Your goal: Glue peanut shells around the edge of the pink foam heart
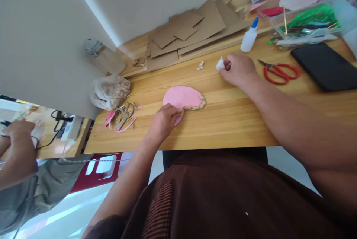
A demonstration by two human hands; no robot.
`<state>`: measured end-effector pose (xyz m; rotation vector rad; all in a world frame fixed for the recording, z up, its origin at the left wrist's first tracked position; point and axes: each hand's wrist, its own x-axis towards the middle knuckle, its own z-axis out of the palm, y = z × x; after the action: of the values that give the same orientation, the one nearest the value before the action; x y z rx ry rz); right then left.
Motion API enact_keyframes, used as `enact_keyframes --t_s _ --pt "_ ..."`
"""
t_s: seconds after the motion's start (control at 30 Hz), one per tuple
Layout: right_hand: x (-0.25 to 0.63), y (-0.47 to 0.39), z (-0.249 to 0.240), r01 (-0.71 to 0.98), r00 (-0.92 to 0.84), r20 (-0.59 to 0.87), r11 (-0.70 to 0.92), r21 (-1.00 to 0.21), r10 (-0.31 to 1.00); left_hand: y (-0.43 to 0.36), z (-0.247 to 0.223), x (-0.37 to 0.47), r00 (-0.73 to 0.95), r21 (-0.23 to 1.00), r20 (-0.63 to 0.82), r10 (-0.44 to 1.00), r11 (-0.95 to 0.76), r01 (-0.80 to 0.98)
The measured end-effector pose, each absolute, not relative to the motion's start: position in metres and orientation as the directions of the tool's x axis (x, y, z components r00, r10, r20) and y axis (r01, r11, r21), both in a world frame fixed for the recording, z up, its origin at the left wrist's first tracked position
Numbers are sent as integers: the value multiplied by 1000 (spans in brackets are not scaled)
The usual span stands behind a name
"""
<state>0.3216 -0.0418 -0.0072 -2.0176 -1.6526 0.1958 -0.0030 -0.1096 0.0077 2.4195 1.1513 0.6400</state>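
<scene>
On the table lies a pink oval piece (180, 95), with a row of tan nutshells (195, 108) along its right and lower edge. My left hand (167, 118) is over the oval's lower left part, thumb and fingers pinched at the end of that row on a nutshell mostly hidden by the fingertips. To the upper right, my right hand (240, 68) grips a small white glue bottle (220, 63) from its right side, the pointed nozzle upward. Several loose nutshells (200, 66) lie left of this bottle.
A bag of nutshells (111, 91) and scraps (122, 117) lie left. Cardboard sheets (192, 26) are at the back. A blue-capped bottle (249, 38), red-handled scissors (280, 72), black phone (325, 66) and craft box (309, 23) are right. Another person's hand (21, 127) shows far left.
</scene>
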Motion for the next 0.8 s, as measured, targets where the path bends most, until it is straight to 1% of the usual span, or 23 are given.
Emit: enact_keyframes --t_s 0.17,0.33,0.6,0.8 --pt "322 -41 -8 869 240 212 -112 -482 947 -109 8 -3 558 501 208 803 -578 644" --pt "322 -42 -9 869 245 226 -110 -483 943 -109 6 -4 559 457 224 798 -593 663" --pt "322 -44 -8 864 236 227 -97 -494 945 -111 6 -4 566 422 233 791 -606 674" --pt "322 -43 -7 875 237 232 -104 -473 943 -109 8 -4 564 361 221 796 -603 711"
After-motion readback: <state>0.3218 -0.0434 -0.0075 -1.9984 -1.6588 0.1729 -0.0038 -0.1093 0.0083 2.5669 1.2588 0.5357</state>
